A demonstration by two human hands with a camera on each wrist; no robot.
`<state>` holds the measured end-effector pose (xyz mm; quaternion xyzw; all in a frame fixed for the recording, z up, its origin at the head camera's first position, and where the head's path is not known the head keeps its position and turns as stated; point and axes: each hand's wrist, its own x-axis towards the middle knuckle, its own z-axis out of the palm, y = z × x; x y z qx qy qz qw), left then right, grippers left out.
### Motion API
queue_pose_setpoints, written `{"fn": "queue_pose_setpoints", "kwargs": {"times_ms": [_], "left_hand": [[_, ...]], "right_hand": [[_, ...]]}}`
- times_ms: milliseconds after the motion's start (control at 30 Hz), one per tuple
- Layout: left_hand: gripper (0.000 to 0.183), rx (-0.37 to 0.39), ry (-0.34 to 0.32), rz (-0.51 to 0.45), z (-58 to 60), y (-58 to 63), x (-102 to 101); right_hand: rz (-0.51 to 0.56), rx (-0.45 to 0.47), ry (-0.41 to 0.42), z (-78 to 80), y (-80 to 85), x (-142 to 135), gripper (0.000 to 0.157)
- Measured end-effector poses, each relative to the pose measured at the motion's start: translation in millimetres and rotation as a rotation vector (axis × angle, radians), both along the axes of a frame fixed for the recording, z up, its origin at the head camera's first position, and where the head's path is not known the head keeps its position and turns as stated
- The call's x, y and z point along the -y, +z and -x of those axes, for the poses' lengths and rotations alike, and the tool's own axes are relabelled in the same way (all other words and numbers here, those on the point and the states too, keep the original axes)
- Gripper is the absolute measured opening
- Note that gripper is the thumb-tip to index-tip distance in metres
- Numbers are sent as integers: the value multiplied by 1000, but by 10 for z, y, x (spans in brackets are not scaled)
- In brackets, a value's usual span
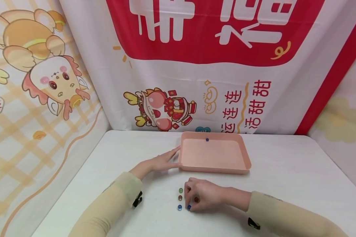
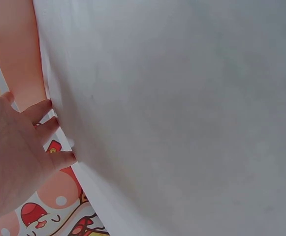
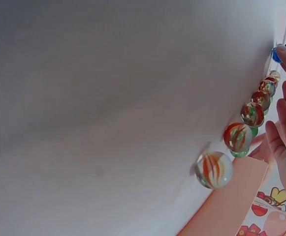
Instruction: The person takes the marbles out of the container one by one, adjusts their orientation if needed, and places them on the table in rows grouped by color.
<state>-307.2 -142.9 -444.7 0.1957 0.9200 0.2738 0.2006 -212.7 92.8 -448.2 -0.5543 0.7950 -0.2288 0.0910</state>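
Note:
My right hand [image 1: 206, 195] is low over the table, pinching a dark blue marble [image 1: 189, 207] at its fingertips. In the right wrist view that blue marble [image 3: 276, 55] shows at the thumb. Left of this hand lie a green marble [image 1: 181, 190], a brown marble [image 1: 180, 197] and a lighter blue marble [image 1: 179, 207]. A reddish marble [image 1: 196, 199] shows beneath the hand. With fingers spread, my left hand [image 1: 163, 162] touches the left side of a pink tray [image 1: 250, 164]. One small blue marble [image 1: 207, 140] sits inside the tray near its far wall.
In the right wrist view, several clear marbles with orange-red swirls line up, the nearest swirled marble [image 3: 214, 170] largest. The white table [image 1: 130, 144] meets a printed cloth [image 1: 201, 72] behind the tray. Another patterned cloth [image 1: 32, 131] hangs along the left side.

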Motion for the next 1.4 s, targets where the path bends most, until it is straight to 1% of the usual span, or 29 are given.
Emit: {"fn": "queue_pose_setpoints", "kwargs": {"times_ms": [200, 433, 567, 700, 867, 933, 1000, 1100, 1200, 1333, 1400], "left_hand": [[90, 5, -6, -1, 18, 0, 2], [93, 20, -8, 18, 99, -72, 4], [90, 14, -10, 3, 71, -43, 2], [88, 9, -11, 0, 31, -16, 1], [87, 8, -19, 5, 3, -2, 4], [86, 9, -23, 12, -1, -2, 6], [85, 9, -29, 13, 0, -2, 7], [85, 8, -31, 11, -6, 8, 9], [85, 2, -27, 6, -19, 24, 9], [86, 1, -26, 10, -16, 25, 10], [87, 1, -29, 9, -7, 21, 6]], "right_hand": [[-5, -10, 6, 0, 10, 5, 11], [-1, -1, 8, 17, -3, 3, 11], [0, 12, 3, 23, -15, -2, 12], [4, 56, -26, 26, 33, -21, 14], [20, 115, -104, 42, 209, -74, 14], [27, 139, -152, 61, 298, -107, 14], [35, 139, -195, 96, 379, -147, 15], [62, 93, -256, 186, 470, -219, 15], [107, 27, -315, 318, 522, -302, 14], [168, -13, -418, 511, 545, -441, 11], [193, -14, -467, 609, 533, -515, 12]]}}
